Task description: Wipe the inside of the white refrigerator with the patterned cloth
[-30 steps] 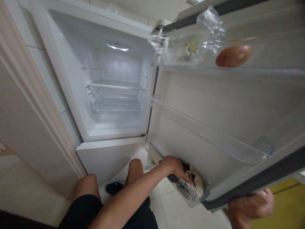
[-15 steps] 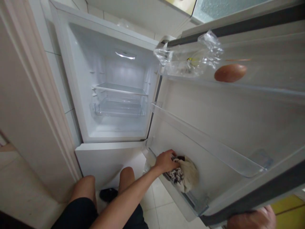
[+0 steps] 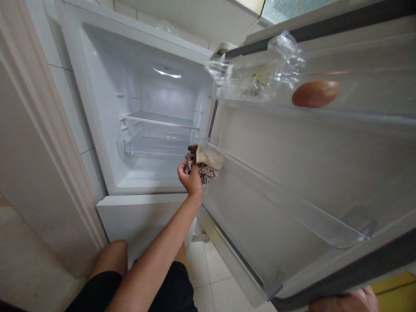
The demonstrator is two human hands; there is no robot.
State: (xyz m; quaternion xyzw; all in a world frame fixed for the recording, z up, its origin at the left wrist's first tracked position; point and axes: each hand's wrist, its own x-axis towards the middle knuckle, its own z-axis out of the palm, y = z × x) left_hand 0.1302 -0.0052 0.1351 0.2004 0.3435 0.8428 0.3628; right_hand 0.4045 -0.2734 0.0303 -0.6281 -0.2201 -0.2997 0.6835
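My left hand point(image 3: 190, 177) is closed around a crumpled beige and brown patterned cloth point(image 3: 204, 164), held against the hinge end of the middle door shelf point(image 3: 276, 197) of the open fridge door. My right hand point(image 3: 346, 301) grips the outer edge of the fridge door point(image 3: 344, 271) at the bottom right, only partly in view. The clear bottom door shelf point(image 3: 240, 266) lies below my left hand.
The fridge compartment point(image 3: 156, 130) stands open with a glass shelf and a clear drawer inside. The top door shelf holds a crinkled clear plastic bag point(image 3: 256, 71) and a brown egg point(image 3: 315, 93). My bare knees sit low over the tiled floor point(image 3: 208, 268).
My left hand lifted the cloth out of the bottom door shelf and carried it up and left to the end of the middle shelf. My right hand stayed on the door edge.
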